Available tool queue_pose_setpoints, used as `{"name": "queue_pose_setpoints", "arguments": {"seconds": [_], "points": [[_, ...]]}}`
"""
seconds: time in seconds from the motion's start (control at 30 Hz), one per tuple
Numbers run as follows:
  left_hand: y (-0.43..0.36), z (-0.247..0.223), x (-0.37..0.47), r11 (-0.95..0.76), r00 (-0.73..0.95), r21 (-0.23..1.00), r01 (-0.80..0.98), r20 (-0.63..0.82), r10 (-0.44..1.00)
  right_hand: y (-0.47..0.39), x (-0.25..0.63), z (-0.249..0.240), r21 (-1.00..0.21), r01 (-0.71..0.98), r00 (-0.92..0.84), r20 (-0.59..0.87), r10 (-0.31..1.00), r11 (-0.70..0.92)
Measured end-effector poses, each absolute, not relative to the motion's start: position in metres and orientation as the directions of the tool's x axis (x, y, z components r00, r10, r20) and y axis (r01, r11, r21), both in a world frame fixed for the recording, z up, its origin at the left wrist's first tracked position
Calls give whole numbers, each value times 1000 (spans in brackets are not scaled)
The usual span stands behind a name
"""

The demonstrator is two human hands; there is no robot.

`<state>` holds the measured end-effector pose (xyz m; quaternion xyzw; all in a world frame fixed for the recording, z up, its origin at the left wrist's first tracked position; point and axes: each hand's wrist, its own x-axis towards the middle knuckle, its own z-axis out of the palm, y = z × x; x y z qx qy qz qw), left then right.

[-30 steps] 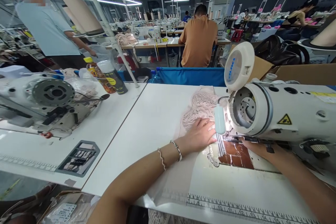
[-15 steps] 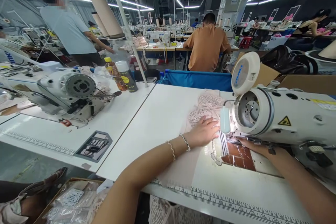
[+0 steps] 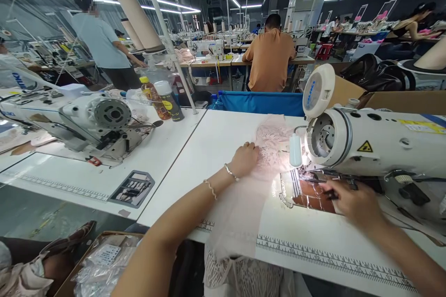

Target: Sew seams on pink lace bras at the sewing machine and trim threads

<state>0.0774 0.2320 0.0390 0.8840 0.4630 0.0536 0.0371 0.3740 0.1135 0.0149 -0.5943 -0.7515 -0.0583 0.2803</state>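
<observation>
Pale pink lace fabric (image 3: 270, 146) lies on the table left of the sewing machine (image 3: 376, 141), reaching the needle area. A sheer part of it (image 3: 237, 213) hangs over the front edge. My left hand (image 3: 245, 158) is at the lace's left side, fingers curled and closed on its edge. In front of the machine head, my right hand (image 3: 355, 202) is slightly blurred. Its fingers are closed around a small dark tool (image 3: 332, 193) whose kind I cannot make out. Below it is a brown plate (image 3: 315, 195). The machine's lamp (image 3: 295, 151) lights the needle area.
A ruler strip (image 3: 313, 253) runs along the front edge. A second sewing machine (image 3: 101, 120), a bottle (image 3: 155, 97) and a spray can (image 3: 169, 100) stand at left. A blue cloth bin (image 3: 259, 103) is behind the table. Co-workers sit and stand farther back.
My left hand has slid left from lying flat on the lace to its left edge, fingers now curled. My right hand has drawn back from beneath the machine head, showing the dark tool.
</observation>
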Motion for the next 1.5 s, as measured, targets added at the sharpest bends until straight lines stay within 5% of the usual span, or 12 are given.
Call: {"name": "queue_pose_setpoints", "arguments": {"seconds": [0.07, 0.2, 0.3, 0.37, 0.5, 0.57, 0.67, 0.73, 0.83, 0.97, 1.23, 1.5], "points": [[201, 39, 65, -597, 599, 95, 796, 16, 801, 89, 345, 4, -276, 873, -210, 531, 821, 402], [112, 25, 56, -723, 731, 119, 680, -27, 682, 58, 274, -3, -405, 898, 0, 390, 921, 171], [64, 14, 54, -846, 829, 91, 526, 170, 533, 43, 243, -3, -372, 921, 14, 320, 947, 112], [48, 12, 48, -828, 775, 107, 550, 303, 554, 31, 238, -1, -416, 888, -59, 324, 944, 198], [38, 29, 29, -788, 783, 295, 540, 168, 599, -4, 251, 22, -616, 654, -301, 320, 898, 439], [33, 44, 21, -830, 893, 410, 378, 76, 444, -24, 260, 38, -717, 514, -421, 267, 867, 471], [25, 55, 18, -807, 970, 585, 83, 138, 200, -50, 273, 56, -800, 438, -594, 84, 800, 409], [19, 51, 22, -703, 976, 708, -61, 190, 107, -60, 278, 60, -798, 493, -659, -82, 748, 347], [12, 35, 35, -478, 977, 876, -55, 146, 154, -65, 280, 56, -833, 527, -653, -270, 707, 169], [13, 23, 41, -291, 956, 950, 114, -25, 291, -57, 278, 43, -913, 407, -637, -282, 718, 2], [29, 16, 11, 113, 871, 977, 180, -212, 444, -53, 292, 24, -985, 163, -468, -128, 875, -56], [7, -3, 12, 587, 758, 755, -293, -191, 624, -64, 283, 1, -910, -226, -302, -274, 913, -347]]}}
